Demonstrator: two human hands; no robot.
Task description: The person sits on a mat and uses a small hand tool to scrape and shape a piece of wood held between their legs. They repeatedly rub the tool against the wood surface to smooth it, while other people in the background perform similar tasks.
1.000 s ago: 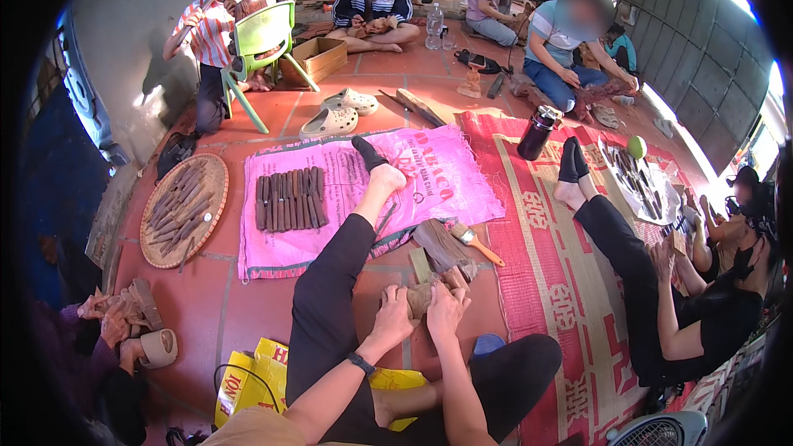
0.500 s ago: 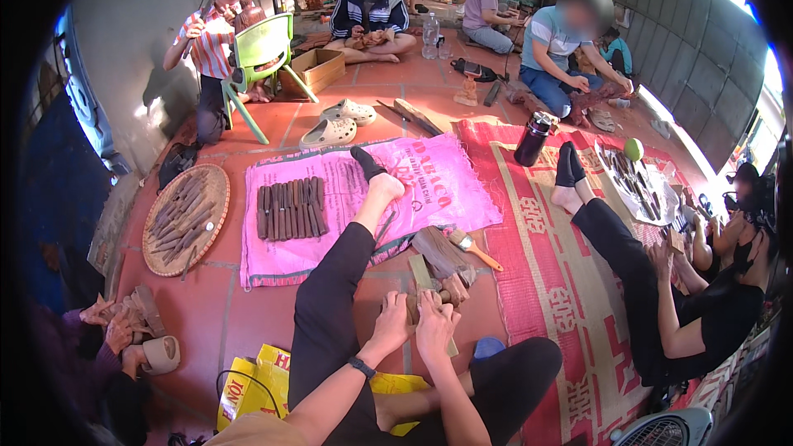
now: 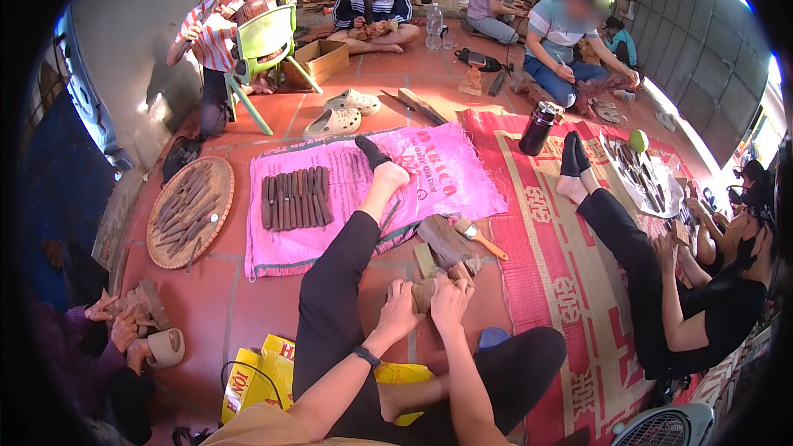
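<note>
My left hand (image 3: 398, 312) and my right hand (image 3: 450, 301) are close together in front of me, fingers bent around a small brown wooden piece (image 3: 423, 294). Most of that piece is hidden by the fingers. A flat greenish bar (image 3: 424, 259) shows just beyond the hands, and its near part is covered. Beside it, to the right, lies a brown cloth-like bundle (image 3: 447, 241). A brush with an orange handle (image 3: 483, 241) rests past the bundle.
Several wood-handled tools (image 3: 295, 198) lie in a row on a pink sack (image 3: 347, 235). More fill a round woven tray (image 3: 154, 235) at left. A dark flask (image 3: 538, 130) stands on the red mat (image 3: 529, 281). People sit around, one close by on the right.
My hands have drawn slightly nearer to me with the wooden piece, and the greenish bar's near end no longer shows below them. The whole view has shifted a little.
</note>
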